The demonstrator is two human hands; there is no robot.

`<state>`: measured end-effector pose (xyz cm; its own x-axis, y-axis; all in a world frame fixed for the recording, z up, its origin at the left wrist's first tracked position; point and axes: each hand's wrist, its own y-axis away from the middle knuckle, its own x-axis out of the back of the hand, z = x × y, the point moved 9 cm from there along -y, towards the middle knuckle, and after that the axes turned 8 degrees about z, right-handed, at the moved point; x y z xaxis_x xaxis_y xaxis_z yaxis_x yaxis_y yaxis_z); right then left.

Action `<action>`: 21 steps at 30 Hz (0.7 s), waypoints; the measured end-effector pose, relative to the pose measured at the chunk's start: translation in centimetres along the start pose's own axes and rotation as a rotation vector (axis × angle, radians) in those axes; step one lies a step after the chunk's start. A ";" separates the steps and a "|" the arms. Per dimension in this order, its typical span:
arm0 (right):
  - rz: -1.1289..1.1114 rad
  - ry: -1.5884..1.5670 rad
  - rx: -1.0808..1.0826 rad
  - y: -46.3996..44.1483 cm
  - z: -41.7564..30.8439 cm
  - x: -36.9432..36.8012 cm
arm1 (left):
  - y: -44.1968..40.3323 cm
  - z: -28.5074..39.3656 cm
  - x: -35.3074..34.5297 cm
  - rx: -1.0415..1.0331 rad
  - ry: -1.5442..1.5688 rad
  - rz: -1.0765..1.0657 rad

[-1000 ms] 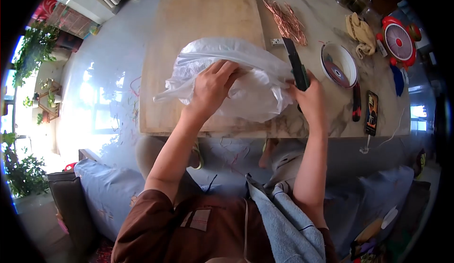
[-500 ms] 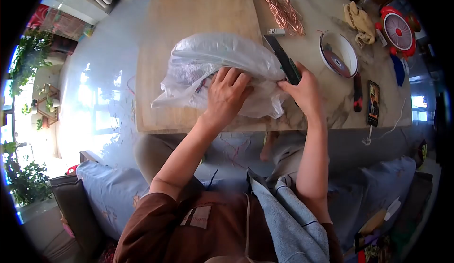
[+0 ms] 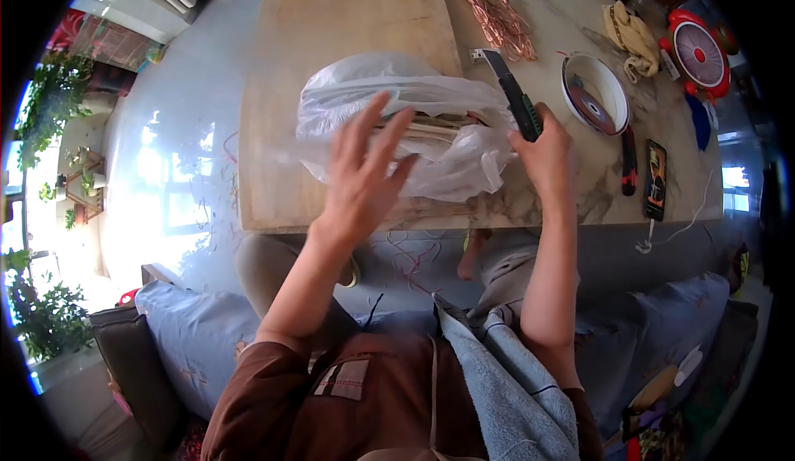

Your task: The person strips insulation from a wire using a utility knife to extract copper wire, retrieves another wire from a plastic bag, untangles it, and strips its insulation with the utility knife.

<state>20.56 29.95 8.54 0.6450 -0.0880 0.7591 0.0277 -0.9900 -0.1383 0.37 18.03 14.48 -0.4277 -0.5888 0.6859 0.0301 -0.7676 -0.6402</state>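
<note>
A white translucent plastic bag lies across the wooden board's lower part and the marble beside it. Its mouth gapes, and pale, strip-like contents show inside. Over the bag's left part is my left hand, fingers spread and slightly blurred, holding nothing. My right hand, at the bag's right edge, grips a dark green and black utility knife whose blade end points up and left. Near that blade end sits a small white-grey piece, with a bundle of copper wire beyond it.
Under the bag is the wooden board on the marble table. To the right are a white bowl holding a disc, a red-black tool, a phone with a cable, a beige cloth and a red fan.
My left hand has let go of the bag, moved left and spread its fingers. The bag's mouth gapes wider, showing its contents. My right hand has shifted slightly right with the knife.
</note>
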 end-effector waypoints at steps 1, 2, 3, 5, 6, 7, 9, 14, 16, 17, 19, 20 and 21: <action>0.005 -0.015 0.009 -0.1 0.0 0.1 | 0.3 -0.1 2.1 -0.049 -0.071 0.083; 0.011 -0.030 0.018 -0.1 0.0 0.2 | 0.6 -0.5 4.0 -0.055 -0.146 0.168; -0.001 -0.023 0.022 0.0 0.0 0.1 | 0.5 -0.7 5.3 -0.041 -0.248 0.150; -0.022 -0.012 0.035 0.2 -0.2 0.1 | 0.4 -2.3 6.3 0.049 -0.381 0.075; -0.047 -0.036 0.032 0.4 -0.4 0.1 | 0.8 -3.7 6.1 0.125 -0.410 0.019; -0.072 -0.059 0.028 0.6 -0.6 0.3 | 1.3 -5.1 5.9 0.202 -0.437 -0.038; -0.109 -0.114 0.027 0.7 -0.5 0.2 | 2.7 -7.9 5.1 0.375 -0.306 -0.099; -0.239 -0.160 0.023 1.1 -0.5 -0.7 | 3.8 -10.5 2.5 0.528 0.000 -0.093; -0.234 -0.207 0.027 0.8 -0.1 -1.0 | 2.9 -10.9 1.4 0.506 0.012 -0.148; -0.226 -0.237 0.017 0.6 0.2 -0.9 | 2.6 -11.3 1.1 0.488 0.023 -0.135; -0.181 -0.289 -0.007 0.3 0.9 -0.7 | 2.1 -12.3 0.6 0.443 0.048 -0.111; -0.142 -0.311 -0.021 0.1 1.1 -0.6 | 1.8 -12.4 0.6 0.415 0.021 -0.098; -0.097 -0.335 -0.039 0.0 1.4 -0.4 | 1.3 -12.1 0.6 0.380 -0.003 -0.088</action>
<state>21.42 30.11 7.34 0.8555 0.0410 0.5161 0.0761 -0.9960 -0.0470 -10.81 19.70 9.85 -0.4406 -0.5169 0.7340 0.3266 -0.8538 -0.4053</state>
